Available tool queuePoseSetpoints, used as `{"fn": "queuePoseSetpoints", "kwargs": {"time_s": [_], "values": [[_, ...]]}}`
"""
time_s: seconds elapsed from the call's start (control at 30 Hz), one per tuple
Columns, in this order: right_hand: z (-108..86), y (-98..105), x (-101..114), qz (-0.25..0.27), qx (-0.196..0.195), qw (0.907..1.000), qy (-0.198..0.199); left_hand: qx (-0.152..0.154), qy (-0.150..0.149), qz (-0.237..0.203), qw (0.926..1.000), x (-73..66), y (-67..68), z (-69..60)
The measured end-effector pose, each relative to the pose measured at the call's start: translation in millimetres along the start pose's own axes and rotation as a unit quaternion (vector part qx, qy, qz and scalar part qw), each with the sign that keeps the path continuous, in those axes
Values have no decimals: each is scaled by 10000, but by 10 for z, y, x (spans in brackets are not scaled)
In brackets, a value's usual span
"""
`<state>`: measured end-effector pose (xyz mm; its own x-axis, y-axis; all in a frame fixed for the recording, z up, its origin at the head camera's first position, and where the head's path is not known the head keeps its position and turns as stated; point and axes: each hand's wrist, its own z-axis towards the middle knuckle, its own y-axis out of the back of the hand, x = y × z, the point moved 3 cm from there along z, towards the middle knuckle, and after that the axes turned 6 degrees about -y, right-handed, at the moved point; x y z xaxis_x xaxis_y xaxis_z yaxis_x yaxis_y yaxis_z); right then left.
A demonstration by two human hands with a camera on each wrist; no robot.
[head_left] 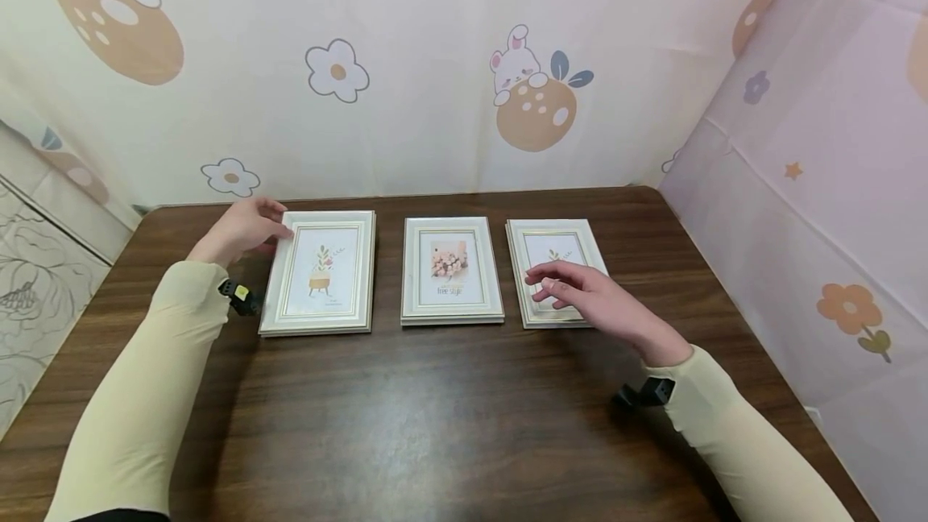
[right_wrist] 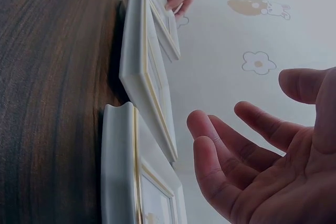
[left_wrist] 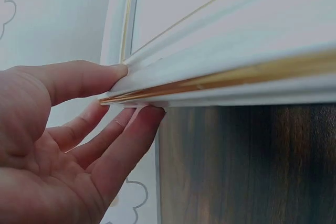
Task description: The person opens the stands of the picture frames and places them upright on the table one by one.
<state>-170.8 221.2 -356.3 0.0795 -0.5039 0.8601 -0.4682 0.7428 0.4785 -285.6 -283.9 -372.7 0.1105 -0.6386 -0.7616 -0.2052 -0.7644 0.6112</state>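
Note:
Three white picture frames with gold inner lines lie in a row. My left hand [head_left: 246, 230] pinches the upper left corner of the left picture frame [head_left: 273, 300], which shows a potted plant print. Up close in the left wrist view, the thumb presses the top of that frame's border [left_wrist: 173, 69] and the fingers touch its underside. Above the right picture frame [head_left: 535, 318] hovers my right hand [head_left: 590, 296], partly covering its print. Its fingers are loosely bent and hold nothing, apart from the frame in the right wrist view. Between them lies the middle picture frame [head_left: 413, 264], untouched, with a flower photo.
The frames lie near the back edge of a dark brown wooden table [head_left: 406, 425]. Behind it hangs a pale curtain [head_left: 428, 103] printed with rabbits and flowers. A similar lilac-tinted cloth [head_left: 819, 208] runs along the right side.

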Motion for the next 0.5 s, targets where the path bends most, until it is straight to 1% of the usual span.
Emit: {"fn": "queuePoseSetpoints", "kwargs": {"time_s": [0.13, 0.33, 0.5], "values": [[3, 19, 2, 12, -9, 10000, 10, -126, -169, -21, 9998, -12, 20, -35], [18, 58, 19, 14, -35, 10000, -8, -419, -460, -28, 9981, -45, 37, -114], [27, 94, 23, -46, -112, 9998, -125, -618, -586, 58, 9963, -41, 47, -183]]}}
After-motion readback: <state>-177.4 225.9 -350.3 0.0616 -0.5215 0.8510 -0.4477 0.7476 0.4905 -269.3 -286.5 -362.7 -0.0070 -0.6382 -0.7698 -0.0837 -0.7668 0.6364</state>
